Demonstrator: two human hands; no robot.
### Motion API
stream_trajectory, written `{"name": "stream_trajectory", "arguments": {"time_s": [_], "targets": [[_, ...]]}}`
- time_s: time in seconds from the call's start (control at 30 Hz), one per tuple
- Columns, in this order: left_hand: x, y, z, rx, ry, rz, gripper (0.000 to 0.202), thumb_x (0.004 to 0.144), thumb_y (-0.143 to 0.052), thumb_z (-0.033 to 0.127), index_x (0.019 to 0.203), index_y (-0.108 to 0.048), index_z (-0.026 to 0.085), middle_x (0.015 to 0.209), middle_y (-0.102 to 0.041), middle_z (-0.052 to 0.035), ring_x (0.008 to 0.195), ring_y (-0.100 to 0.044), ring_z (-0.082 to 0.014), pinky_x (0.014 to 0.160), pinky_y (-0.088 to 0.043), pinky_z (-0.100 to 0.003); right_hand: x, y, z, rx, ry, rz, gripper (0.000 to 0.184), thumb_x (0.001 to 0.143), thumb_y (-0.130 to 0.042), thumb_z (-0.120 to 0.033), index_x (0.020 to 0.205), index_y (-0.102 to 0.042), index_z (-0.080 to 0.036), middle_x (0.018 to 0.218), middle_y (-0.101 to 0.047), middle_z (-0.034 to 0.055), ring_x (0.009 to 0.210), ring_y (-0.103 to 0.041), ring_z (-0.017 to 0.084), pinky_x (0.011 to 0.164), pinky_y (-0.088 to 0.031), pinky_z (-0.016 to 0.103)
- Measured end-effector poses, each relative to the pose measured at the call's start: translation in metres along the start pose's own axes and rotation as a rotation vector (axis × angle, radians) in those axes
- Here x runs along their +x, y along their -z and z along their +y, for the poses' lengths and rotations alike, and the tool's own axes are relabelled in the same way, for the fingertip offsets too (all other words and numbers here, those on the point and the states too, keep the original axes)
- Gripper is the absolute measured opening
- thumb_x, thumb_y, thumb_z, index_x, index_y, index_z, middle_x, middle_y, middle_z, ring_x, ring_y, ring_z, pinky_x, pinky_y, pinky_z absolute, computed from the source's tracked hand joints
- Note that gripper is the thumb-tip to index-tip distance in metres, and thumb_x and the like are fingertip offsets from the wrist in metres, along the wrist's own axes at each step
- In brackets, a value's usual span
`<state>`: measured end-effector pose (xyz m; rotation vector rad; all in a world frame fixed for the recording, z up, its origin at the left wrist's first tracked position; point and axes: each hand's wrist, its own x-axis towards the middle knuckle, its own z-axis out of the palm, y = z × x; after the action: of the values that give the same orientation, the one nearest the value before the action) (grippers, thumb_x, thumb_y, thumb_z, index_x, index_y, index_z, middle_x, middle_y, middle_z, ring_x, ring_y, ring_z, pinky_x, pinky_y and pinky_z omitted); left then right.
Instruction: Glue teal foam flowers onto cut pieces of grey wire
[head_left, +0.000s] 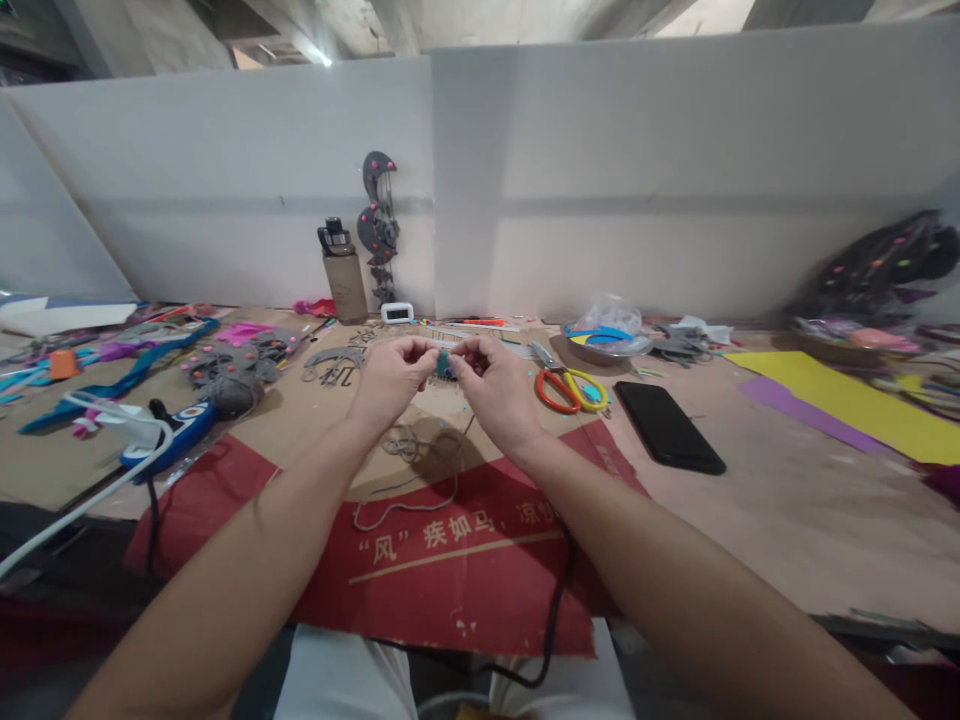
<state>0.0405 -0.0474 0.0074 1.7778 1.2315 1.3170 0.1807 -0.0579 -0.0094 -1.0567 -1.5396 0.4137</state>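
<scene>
My left hand [396, 375] and my right hand [495, 385] meet above the middle of the table, fingertips pinched. Between them is a small teal-blue piece [445, 367], mostly hidden by the fingers, so its kind does not show clearly. Beneath the hands a thin grey cord [420, 505] lies in loose loops over the cardboard and runs up toward my right hand. Scissors [574, 390] with one orange and one yellow handle lie just right of my right hand. Grey cut-out shapes [334, 368] rest left of my left hand.
A red-printed cardboard sheet [457, 570] covers the front edge. A black phone [667, 427] and yellow sheet [847, 400] lie at right. At left are a power strip [169, 440] with cables and a grey yarn ball [236, 394]. A bottle [345, 280] stands by the white partition.
</scene>
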Motion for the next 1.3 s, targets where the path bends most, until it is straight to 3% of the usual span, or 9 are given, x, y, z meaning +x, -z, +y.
{"name": "stream_trajectory", "arguments": {"time_s": [0.23,0.5,0.67,0.8,0.9,1.13,1.3], "targets": [[-0.003,0.000,0.005,0.078,-0.061,-0.026,0.018,0.075,-0.056,0.030,0.077,-0.066,0.015,0.049,-0.048,0.0045,0.044,-0.039,-0.0071,0.044,-0.029,-0.020,0.002,0.001,0.003,-0.012,-0.018,-0.018,0.013,0.078,-0.056,-0.028,0.081,-0.063,-0.018,0.077,-0.062,0.0042,0.071,-0.051,0.015,0.062,-0.039,0.028],[-0.003,0.001,0.006,0.104,-0.103,-0.031,0.015,0.074,-0.057,0.028,0.074,-0.066,0.016,0.052,-0.052,0.0030,0.046,-0.042,-0.0071,0.046,-0.031,-0.020,0.003,0.003,0.000,-0.090,-0.011,-0.063,0.011,0.076,-0.053,-0.026,0.072,-0.059,-0.018,0.069,-0.057,0.0018,0.066,-0.048,0.014,0.060,-0.035,0.027],[0.000,0.004,0.004,-0.061,0.039,-0.112,0.016,0.072,-0.060,0.031,0.069,-0.062,0.015,0.045,-0.050,0.0030,0.039,-0.040,-0.0069,0.040,-0.030,-0.020,0.003,0.005,-0.003,-0.114,-0.015,-0.119,0.009,0.074,-0.053,-0.024,0.068,-0.055,-0.018,0.063,-0.053,-0.0013,0.060,-0.045,0.012,0.058,-0.033,0.026],[0.006,0.009,0.004,-0.262,0.183,-0.220,0.021,0.071,-0.060,0.033,0.070,-0.062,0.012,0.051,-0.057,-0.0021,0.040,-0.049,-0.0085,0.037,-0.031,-0.020,0.004,0.004,-0.002,-0.041,-0.084,-0.165,0.011,0.072,-0.051,-0.025,0.063,-0.052,-0.019,0.057,-0.048,-0.0034,0.055,-0.040,0.010,0.055,-0.031,0.025],[0.007,0.011,0.003,-0.313,0.199,-0.215,0.020,0.067,-0.063,0.029,0.077,-0.063,0.012,0.054,-0.060,-0.0025,0.042,-0.055,-0.0103,0.037,-0.032,-0.019,0.006,0.004,0.001,0.038,-0.145,-0.194,0.013,0.072,-0.051,-0.028,0.062,-0.051,-0.019,0.055,-0.045,-0.0044,0.052,-0.038,0.010,0.052,-0.030,0.024],[0.004,0.011,0.000,-0.070,0.060,-0.201,0.019,0.071,-0.064,0.031,0.077,-0.064,0.013,0.051,-0.061,-0.0031,0.041,-0.054,-0.0105,0.038,-0.037,-0.019,0.006,0.002,0.007,0.070,-0.221,-0.200,0.015,0.069,-0.052,-0.032,0.062,-0.051,-0.018,0.055,-0.045,-0.0047,0.050,-0.036,0.009,0.050,-0.028,0.023],[0.004,0.011,-0.002,-0.010,0.058,-0.201,0.016,0.072,-0.063,0.030,0.070,-0.063,0.015,0.048,-0.056,0.0008,0.040,-0.049,-0.0073,0.039,-0.033,-0.017,0.004,-0.001,0.008,0.090,-0.229,-0.233,0.017,0.070,-0.053,-0.034,0.061,-0.051,-0.019,0.055,-0.045,-0.0049,0.051,-0.036,0.009,0.049,-0.028,0.023]]}}
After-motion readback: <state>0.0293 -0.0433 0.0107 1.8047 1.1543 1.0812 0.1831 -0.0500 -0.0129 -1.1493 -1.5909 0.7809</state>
